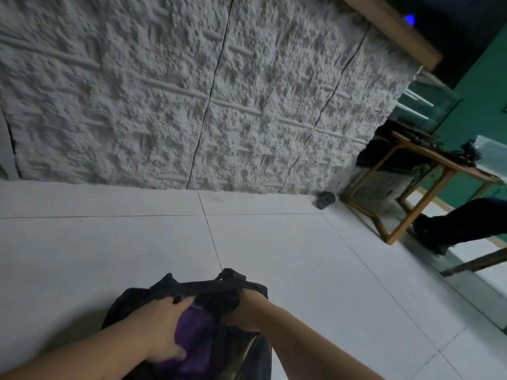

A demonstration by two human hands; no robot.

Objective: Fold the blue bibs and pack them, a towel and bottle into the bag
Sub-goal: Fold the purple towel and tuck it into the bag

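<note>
Head view: left hand (164,329) fingers round purple towel (196,341) (inside bag (131,300))

We see a dim, cool-toned, tilted wide-angle view, soft with motion blur; straight lines bow at the edges, and shadows stay faint.

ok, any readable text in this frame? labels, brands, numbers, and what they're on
None readable.
Black bag: no label or print shows.
Purple cloth in the bag, under the left hand: plain.
Small dark object on the floor by the wall: too small and blurred to tell.
Clutter on the wooden table: too blurred to read.
</note>
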